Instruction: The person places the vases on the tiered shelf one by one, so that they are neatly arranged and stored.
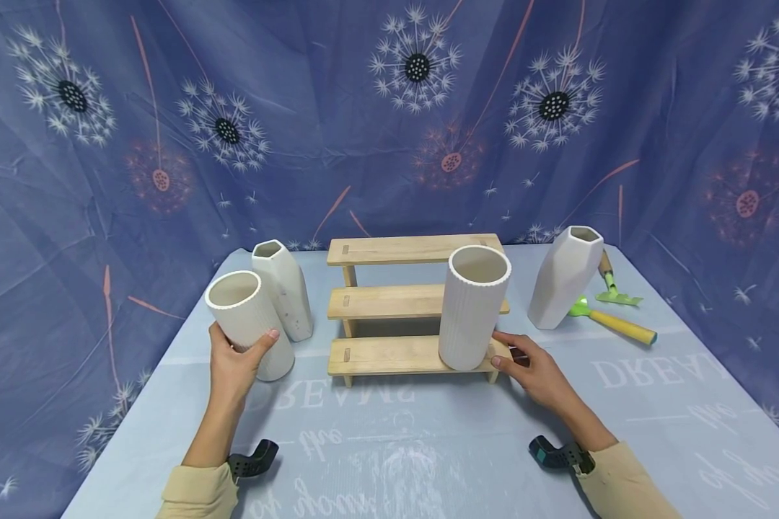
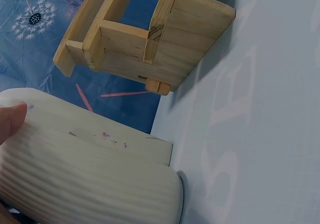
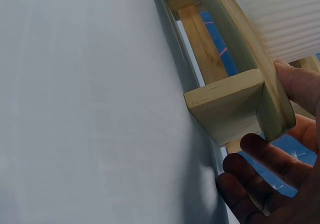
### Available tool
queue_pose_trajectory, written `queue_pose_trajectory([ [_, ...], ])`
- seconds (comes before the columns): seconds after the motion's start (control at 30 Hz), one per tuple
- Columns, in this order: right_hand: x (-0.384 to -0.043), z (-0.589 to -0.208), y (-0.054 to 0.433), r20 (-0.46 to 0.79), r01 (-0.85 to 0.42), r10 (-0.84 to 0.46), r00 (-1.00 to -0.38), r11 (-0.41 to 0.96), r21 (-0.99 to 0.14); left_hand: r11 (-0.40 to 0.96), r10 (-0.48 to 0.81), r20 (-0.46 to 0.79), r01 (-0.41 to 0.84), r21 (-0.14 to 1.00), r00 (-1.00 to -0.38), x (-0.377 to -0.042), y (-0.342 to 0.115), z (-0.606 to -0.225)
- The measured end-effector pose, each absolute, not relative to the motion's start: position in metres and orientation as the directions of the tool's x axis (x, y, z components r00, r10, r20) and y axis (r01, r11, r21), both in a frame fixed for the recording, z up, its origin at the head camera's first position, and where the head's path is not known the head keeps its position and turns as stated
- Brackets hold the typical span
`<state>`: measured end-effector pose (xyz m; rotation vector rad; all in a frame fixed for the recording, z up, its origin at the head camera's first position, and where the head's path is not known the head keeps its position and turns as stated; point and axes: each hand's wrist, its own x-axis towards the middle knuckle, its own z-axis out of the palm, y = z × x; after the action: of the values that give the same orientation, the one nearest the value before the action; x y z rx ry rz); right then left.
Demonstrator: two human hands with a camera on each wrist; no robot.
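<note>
My left hand (image 1: 234,367) grips a white ribbed cylindrical vase (image 1: 249,324), thumb on its near side. The vase leans slightly, close beside a white faceted vase (image 1: 284,295). In the left wrist view, the thumb (image 2: 12,119) lies at the top left, and the ribbed vase (image 2: 100,179) fills the lower left. A taller ribbed vase (image 1: 470,310) stands upright at the right end of the lowest step of a three-tier wooden stand (image 1: 389,353). My right hand (image 1: 535,371) holds that step's right end between thumb and fingers, close beside the vase.
Another white faceted vase (image 1: 565,277) leans at the back right. Beside it lie a yellow-handled green garden tool (image 1: 623,326) and a small green rake (image 1: 617,295). A blue dandelion-print cloth (image 1: 337,130) hangs behind the pale blue table covering (image 1: 389,447).
</note>
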<state>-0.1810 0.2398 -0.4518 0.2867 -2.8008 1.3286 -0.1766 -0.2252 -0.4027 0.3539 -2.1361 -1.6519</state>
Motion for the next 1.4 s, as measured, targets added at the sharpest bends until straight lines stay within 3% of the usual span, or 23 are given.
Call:
queue_pose_trajectory([
  [0.67,-0.181,-0.453,0.24,0.097,-0.168,-0.146,-0.984,0.619,-0.767,0.233,-0.467,0.145,0.037,0.972,-0.872,-0.164,-0.221,-0.387],
  [1.4,-0.181,-0.451,0.24,0.09,-0.165,-0.15,-0.985,0.616,-0.77,0.199,-0.3,0.204,0.148,0.969,-0.932,-0.151,-0.189,-0.362],
])
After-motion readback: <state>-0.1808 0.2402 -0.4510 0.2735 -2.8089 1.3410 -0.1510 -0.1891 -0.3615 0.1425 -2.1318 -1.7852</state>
